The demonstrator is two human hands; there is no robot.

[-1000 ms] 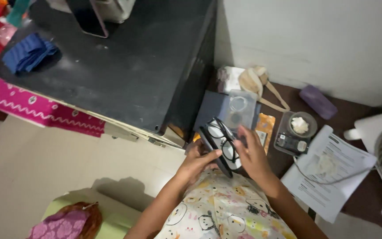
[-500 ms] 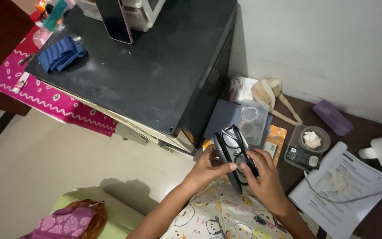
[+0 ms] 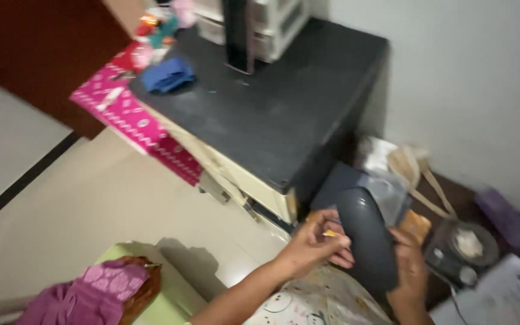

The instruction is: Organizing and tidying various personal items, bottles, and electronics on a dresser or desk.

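Case: a dark grey, rounded, oblong glasses case [image 3: 368,241], smooth and matte, standing nearly upright with its top tipped slightly left; blurred by motion, so I cannot tell whether its lid is shut.
Where it is: held up between both hands, just in front of the black cabinet's [image 3: 272,120] lower right corner, above a patterned lap.
Left hand: the left hand [image 3: 317,244] presses against the case's left side, fingers [image 3: 338,256] curled narrow around its edge.
Right hand: the right hand [image 3: 410,271] cups the lower right side, fingers wrapped on the case.
Edges: the cabinet's front edge runs just beside the left hand; a white wall [image 3: 464,78] rises behind.
Right of the case: a small scale with a white lump [image 3: 464,250], a purple box [image 3: 504,213] and papers [image 3: 501,298] crowd the brown desk [image 3: 446,192].
Open room: bare pale floor [image 3: 103,204] lies to the left, up to a green cushion [image 3: 170,289] with pink cloth [image 3: 97,289].
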